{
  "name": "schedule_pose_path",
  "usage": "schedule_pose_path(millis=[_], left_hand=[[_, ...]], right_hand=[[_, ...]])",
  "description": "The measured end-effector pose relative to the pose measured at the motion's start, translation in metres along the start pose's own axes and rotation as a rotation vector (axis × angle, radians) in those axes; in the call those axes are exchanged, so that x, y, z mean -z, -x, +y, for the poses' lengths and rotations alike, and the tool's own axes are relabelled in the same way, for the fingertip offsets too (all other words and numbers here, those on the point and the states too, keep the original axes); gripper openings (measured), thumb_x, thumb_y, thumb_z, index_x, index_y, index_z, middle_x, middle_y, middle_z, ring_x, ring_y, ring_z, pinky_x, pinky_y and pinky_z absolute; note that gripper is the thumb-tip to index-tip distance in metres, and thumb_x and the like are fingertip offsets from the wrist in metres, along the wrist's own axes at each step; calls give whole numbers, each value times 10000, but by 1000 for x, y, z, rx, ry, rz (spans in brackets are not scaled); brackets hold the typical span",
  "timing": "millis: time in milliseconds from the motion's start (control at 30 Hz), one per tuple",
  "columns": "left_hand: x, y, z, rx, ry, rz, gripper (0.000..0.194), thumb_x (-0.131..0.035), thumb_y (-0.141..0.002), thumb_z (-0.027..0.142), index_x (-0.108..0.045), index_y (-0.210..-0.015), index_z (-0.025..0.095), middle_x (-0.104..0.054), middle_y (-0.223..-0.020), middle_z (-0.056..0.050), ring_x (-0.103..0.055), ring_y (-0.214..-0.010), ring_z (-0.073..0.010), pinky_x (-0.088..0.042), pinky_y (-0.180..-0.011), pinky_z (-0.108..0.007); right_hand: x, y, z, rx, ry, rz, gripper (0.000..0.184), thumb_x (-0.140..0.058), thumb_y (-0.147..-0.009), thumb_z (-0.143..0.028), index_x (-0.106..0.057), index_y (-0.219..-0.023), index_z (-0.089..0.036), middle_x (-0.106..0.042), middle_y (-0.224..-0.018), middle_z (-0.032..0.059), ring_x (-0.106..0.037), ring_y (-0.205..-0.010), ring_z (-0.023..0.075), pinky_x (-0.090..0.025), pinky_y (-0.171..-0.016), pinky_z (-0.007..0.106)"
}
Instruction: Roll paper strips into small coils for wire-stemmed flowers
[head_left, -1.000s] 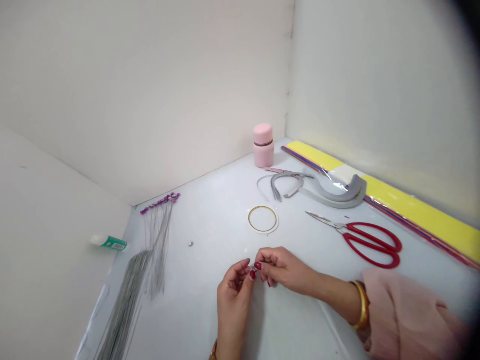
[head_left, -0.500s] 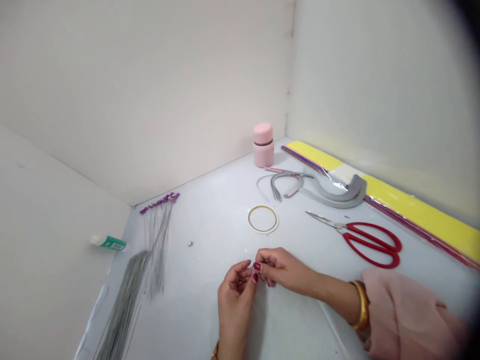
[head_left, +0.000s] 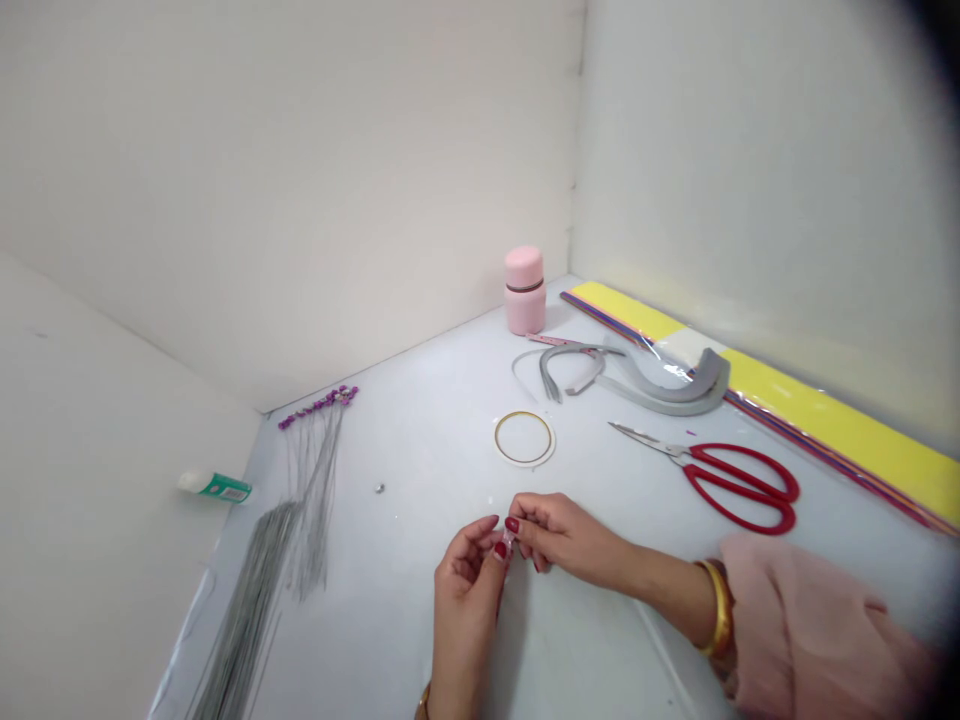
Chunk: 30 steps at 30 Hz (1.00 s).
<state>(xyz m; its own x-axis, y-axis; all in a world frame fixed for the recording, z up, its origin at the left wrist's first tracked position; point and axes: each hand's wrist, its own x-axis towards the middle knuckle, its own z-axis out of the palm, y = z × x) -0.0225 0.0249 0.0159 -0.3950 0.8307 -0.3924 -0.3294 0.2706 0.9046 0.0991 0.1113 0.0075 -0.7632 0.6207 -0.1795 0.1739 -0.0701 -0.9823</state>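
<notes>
**Clear piece back in sight between your fingertips**

Your right hand (head_left: 570, 540) rises slightly, and a small clear piece (head_left: 508, 541), hidden among your fingers half a second ago, now shows at the point where your hands meet. Your left hand (head_left: 466, 580) has drawn back a little to the left, its fingers spreading and leaving more space around the piece than before. The view drifts slightly too: the red-handled scissors (head_left: 645, 438) sit a touch further left in the frame than they did a moment earlier.
</notes>
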Motion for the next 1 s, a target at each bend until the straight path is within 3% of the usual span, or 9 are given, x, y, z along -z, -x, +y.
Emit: schedule_pose_path(millis=[200, 500, 700, 900, 1000], left_hand=[[1, -1, -4, 1, -35, 40, 275, -678, -659, 245, -600, -908, 160, -650, -753, -32, -605, -713, -135, -464, -667, -228], [3, 3, 1, -201, -271, -19, 177, -633, -692, 277, -682, -808, 152, -672, -765, -73, -592, -708, -177, -454, -688, -271], [4, -2, -3, -6, -61, -22, 114, -628, -701, 250, -658, -718, 141, -624, -631, -19, -526, -578, -105, -424, -593, -206], [4, -1, -3, 38, 5, -51, 118, -604, -727, 254, -642, -757, 146, -632, -681, -21, -553, -644, -109, -432, -641, -211], [5, 0, -2, 56, -32, -28, 164, -640, -697, 301, -641, -699, 137, -595, -605, 3, -513, -550, -88, -418, -576, -193]], right_hand=[[0, 0, 3, 22, 27, -8, 250, -435, -836, -380, -477, -712, -167, -504, -572, -33, -460, -453, 71, -370, -460, 181], [0, 1, 1, 12, 14, -16, 259, -444, -829, -375, -493, -691, -161, -507, -560, -30, -454, -449, 71, -361, -454, 181], [0, 1, -1, 10, -3, -18, 267, -428, -836, -385, -519, -722, -160, -526, -584, -21, -454, -456, 72, -370, -470, 189], [0, 1, 0, -3, -32, -8, 193, -450, -816, -304, -511, -707, -156, -518, -586, -23, -449, -451, 65, -358, -457, 180], [0, 0, 2, 1, -34, 2, 157, -478, -790, -259, -526, -684, -152, -504, -548, -31, -444, -457, 68, -350, -453, 176]])
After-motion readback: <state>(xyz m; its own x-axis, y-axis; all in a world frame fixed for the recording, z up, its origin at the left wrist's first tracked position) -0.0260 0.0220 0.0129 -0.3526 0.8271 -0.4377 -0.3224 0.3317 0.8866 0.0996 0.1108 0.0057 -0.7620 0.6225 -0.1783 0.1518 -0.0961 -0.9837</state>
